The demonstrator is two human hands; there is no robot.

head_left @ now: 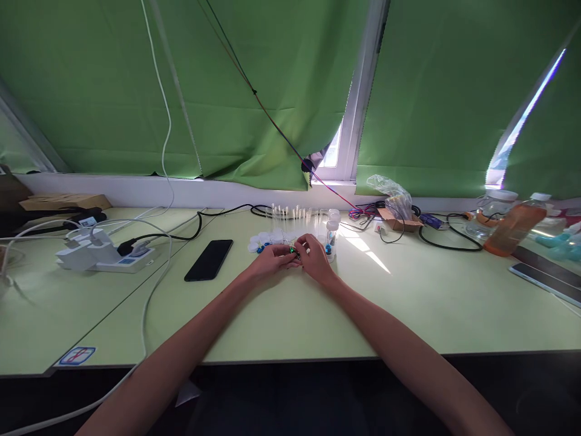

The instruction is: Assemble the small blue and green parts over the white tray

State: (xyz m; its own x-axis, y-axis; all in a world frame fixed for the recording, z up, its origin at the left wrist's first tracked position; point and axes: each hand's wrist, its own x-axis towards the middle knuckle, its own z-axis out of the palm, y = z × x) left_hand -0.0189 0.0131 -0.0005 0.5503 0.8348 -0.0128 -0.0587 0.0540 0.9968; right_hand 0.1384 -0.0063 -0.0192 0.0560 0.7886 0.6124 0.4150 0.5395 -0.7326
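Observation:
Above the pale green table, my left hand and my right hand meet, their fingers closed around a small shiny green-and-dark piece. Its kind is too small to make out, and the fingertips cover part of it. Just behind the hands stands a group of clear tubes. White translucent caps lie to the left of them, with small blue pieces among them. A clear container with a white lid stands right behind my right hand, and something blue shows near its base.
A black phone lies left of my hands. Farther left sits a white power strip with plugs and a long white cable. At right are an open cardboard box, an orange-filled bottle and another phone.

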